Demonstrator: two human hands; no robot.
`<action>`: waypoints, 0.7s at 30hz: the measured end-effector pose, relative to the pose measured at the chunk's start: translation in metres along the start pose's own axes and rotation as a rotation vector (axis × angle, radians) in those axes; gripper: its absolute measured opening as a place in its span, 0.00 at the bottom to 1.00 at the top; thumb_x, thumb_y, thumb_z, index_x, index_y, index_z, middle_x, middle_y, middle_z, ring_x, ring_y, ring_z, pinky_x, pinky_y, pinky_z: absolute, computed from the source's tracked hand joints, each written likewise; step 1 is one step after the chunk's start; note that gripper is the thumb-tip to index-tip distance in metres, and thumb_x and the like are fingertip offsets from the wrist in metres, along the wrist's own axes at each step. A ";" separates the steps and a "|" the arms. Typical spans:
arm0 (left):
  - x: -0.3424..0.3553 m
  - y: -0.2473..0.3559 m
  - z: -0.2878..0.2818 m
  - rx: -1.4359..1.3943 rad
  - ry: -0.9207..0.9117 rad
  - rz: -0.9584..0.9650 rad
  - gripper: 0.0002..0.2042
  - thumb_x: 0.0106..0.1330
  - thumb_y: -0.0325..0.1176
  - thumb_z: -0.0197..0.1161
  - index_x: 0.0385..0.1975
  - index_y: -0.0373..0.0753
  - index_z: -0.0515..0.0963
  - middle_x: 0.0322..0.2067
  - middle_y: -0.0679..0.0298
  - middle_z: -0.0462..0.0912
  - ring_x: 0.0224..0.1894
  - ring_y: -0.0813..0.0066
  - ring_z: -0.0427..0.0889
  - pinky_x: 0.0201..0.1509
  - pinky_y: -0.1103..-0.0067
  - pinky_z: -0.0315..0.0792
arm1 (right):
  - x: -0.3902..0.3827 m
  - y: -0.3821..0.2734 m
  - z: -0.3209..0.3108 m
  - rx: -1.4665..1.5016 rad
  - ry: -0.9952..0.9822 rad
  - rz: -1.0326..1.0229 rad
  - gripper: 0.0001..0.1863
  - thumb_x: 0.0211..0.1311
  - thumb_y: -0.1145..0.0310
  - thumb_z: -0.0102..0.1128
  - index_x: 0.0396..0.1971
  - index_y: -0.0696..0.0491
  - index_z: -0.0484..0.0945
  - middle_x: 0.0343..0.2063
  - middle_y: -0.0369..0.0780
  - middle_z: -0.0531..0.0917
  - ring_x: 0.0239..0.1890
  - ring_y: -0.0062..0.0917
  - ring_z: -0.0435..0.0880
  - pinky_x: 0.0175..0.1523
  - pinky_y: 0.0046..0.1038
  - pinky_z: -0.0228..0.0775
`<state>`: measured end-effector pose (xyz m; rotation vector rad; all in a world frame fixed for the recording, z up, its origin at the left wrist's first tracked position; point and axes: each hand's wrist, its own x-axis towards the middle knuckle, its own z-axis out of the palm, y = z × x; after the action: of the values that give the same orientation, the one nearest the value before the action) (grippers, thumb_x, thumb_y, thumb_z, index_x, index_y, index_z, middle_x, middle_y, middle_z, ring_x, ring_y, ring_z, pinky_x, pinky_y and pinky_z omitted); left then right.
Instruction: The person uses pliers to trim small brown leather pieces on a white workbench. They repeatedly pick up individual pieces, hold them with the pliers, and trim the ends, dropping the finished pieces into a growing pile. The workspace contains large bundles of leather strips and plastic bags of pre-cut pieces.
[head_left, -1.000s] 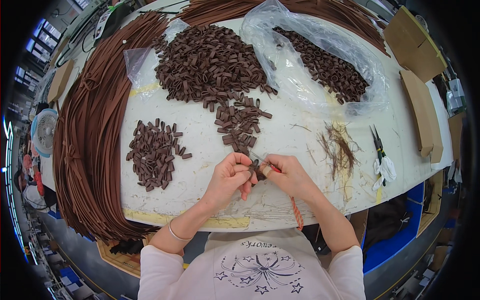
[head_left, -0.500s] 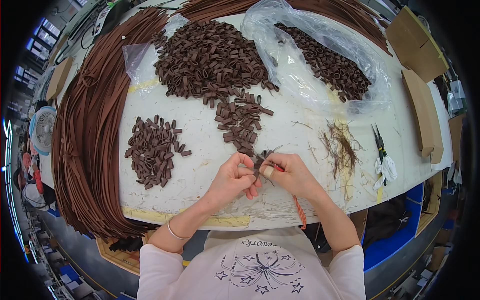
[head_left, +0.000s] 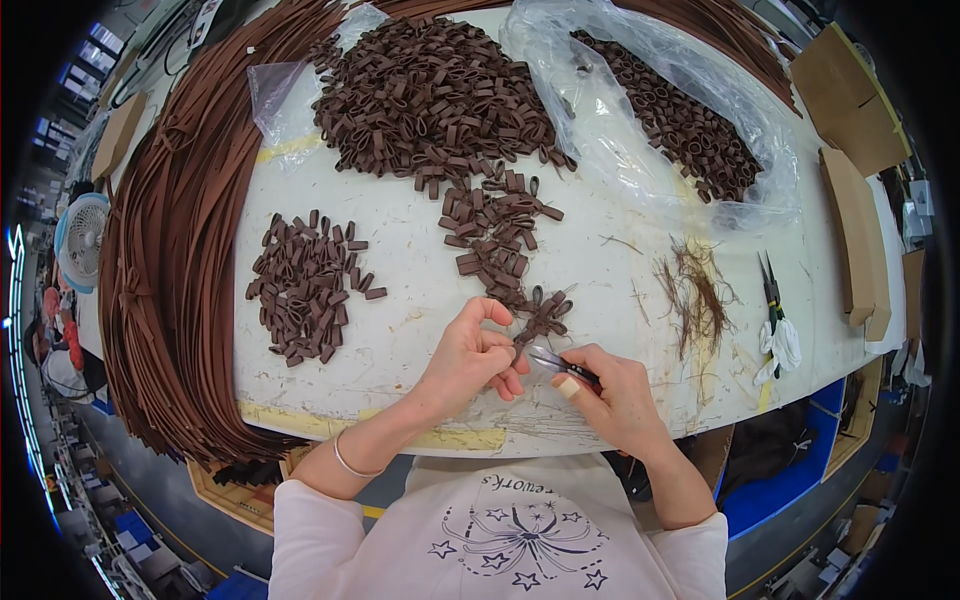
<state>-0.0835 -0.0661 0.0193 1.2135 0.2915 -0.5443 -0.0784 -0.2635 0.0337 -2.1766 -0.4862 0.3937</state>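
My left hand (head_left: 468,352) is closed, its fingertips pinching a small dark brown strap loop (head_left: 519,346) that they partly hide. In my right hand (head_left: 615,398) is a pair of small thread snips (head_left: 562,366) with a dark handle; the pale metal tips point left, close beside the left fingertips. A tan bandage wraps one right finger. Just beyond both hands lies a small cluster of brown loops (head_left: 543,316). It joins a trail of loops (head_left: 492,230) leading up to a large heap of loops (head_left: 430,100).
A smaller loop pile (head_left: 308,290) lies left. Long brown straps (head_left: 165,290) cover the table's left edge. Far right, a clear plastic bag (head_left: 610,150) holds more loops. Thread scraps (head_left: 697,295), pliers (head_left: 771,290) and cardboard (head_left: 850,240) are on the right.
The snips have moved right and nearer me, away from the left fingers, and their blades now show. The orange cord by the right hand is out of sight. The view has shifted slightly.
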 end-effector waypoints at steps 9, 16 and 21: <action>0.002 -0.001 0.000 0.016 -0.006 -0.026 0.14 0.53 0.18 0.46 0.38 0.36 0.55 0.21 0.55 0.75 0.17 0.74 0.76 0.17 0.82 0.72 | 0.009 -0.001 0.008 -0.115 0.058 -0.106 0.11 0.51 0.64 0.58 0.30 0.55 0.73 0.16 0.39 0.76 0.14 0.27 0.74 0.19 0.26 0.63; 0.002 0.001 -0.001 -0.015 -0.007 -0.038 0.13 0.53 0.19 0.46 0.39 0.36 0.56 0.21 0.55 0.76 0.16 0.74 0.76 0.17 0.83 0.72 | 0.010 0.003 0.016 -0.286 0.175 -0.258 0.11 0.50 0.65 0.59 0.32 0.54 0.75 0.13 0.35 0.73 0.11 0.24 0.72 0.16 0.24 0.62; 0.002 0.001 -0.003 -0.033 -0.038 -0.035 0.13 0.55 0.20 0.47 0.40 0.36 0.57 0.22 0.54 0.76 0.16 0.73 0.76 0.18 0.82 0.73 | 0.011 0.005 0.017 -0.300 0.236 -0.328 0.11 0.50 0.66 0.60 0.32 0.55 0.75 0.13 0.35 0.72 0.11 0.23 0.71 0.16 0.23 0.61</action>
<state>-0.0805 -0.0631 0.0181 1.1671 0.2889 -0.5900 -0.0748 -0.2497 0.0183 -2.3341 -0.7933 -0.1232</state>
